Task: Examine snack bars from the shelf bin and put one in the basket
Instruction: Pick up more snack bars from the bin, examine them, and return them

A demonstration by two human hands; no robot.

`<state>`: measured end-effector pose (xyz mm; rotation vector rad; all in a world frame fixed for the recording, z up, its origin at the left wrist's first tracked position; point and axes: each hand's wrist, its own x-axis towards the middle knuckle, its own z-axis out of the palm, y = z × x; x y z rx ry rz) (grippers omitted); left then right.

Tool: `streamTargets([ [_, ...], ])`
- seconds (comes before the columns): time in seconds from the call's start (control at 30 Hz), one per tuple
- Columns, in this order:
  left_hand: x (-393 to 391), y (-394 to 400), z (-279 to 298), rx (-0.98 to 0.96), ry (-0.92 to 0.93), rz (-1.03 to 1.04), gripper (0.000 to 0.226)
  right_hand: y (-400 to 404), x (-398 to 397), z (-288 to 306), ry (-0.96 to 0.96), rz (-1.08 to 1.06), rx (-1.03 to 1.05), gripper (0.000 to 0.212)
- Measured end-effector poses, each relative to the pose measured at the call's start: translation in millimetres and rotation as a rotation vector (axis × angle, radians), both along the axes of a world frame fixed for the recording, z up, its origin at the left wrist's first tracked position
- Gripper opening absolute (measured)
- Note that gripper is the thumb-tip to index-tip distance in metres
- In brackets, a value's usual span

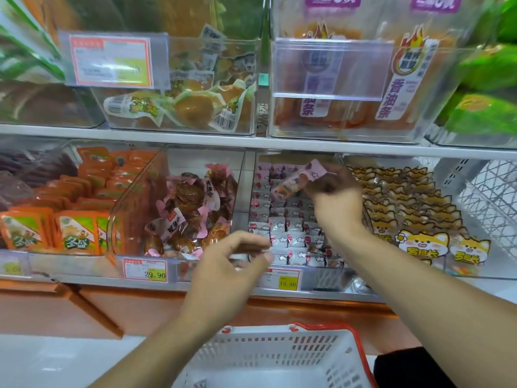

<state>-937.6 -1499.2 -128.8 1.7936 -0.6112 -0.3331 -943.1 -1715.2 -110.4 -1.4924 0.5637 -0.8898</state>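
Pink-and-white cloud-printed snack bars [291, 242], a white basket [279, 357] with red rim, orange packets [72, 233] leftward.

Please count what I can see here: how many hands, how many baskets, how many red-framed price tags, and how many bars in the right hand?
Hands: 2, left hand and right hand
Basket: 1
Red-framed price tags: 3
Bar in right hand: 1
Total: 7
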Motion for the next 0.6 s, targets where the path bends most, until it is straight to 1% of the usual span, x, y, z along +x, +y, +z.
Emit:
streamTargets([
  [0.03, -3, -1, -2, 0.081, -0.243, -0.031, 0.018, -4, 8, -1, -0.019, -0.007, -0.045, 0.030],
  [0.07, -7, -3, -6, 0.178, -0.446, -0.094, 0.027, -7, 15, -2, -0.014, -0.011, -0.132, 0.028],
  [0.1, -9, -6, -10, 0.275, -0.587, -0.166, 0.039, -10, 23, -3, 0.029, -0.020, -0.258, 0.025],
  [0.13, -12, -8, -16, 0.355, -0.652, -0.224, 0.051, -11, 31, -3, 0.101, -0.029, -0.391, 0.022],
  [0.17, -13, -9, -21, 0.427, -0.661, -0.261, 0.061, -12, 39, -5, 0.168, -0.040, -0.492, 0.021],
  [0.23, -14, -11, -27, 0.509, -0.665, -0.300, 0.072, -13, 50, -6, 0.251, -0.019, -0.580, 0.026],
  [0.3, -14, -12, -29, 0.532, -0.682, -0.322, 0.075, -13, 59, -10, 0.295, 0.049, -0.650, 0.031],
  [0.37, -12, -12, -28, 0.536, -0.666, -0.339, 0.076, -17, 66, -11, 0.330, 0.080, -0.722, 0.030],
  [0.47, -9, -12, -28, 0.554, -0.671, -0.348, 0.077, -26, 76, -8, 0.368, 0.045, -0.704, 0.018],
  [0.53, -9, -13, -28, 0.551, -0.663, -0.350, 0.076, -32, 80, -5, 0.398, 0.043, -0.667, 0.019],
  [0.6, -10, -13, -28, 0.543, -0.655, -0.356, 0.075, -40, 82, -3, 0.453, 0.105, -0.681, 0.018],
])
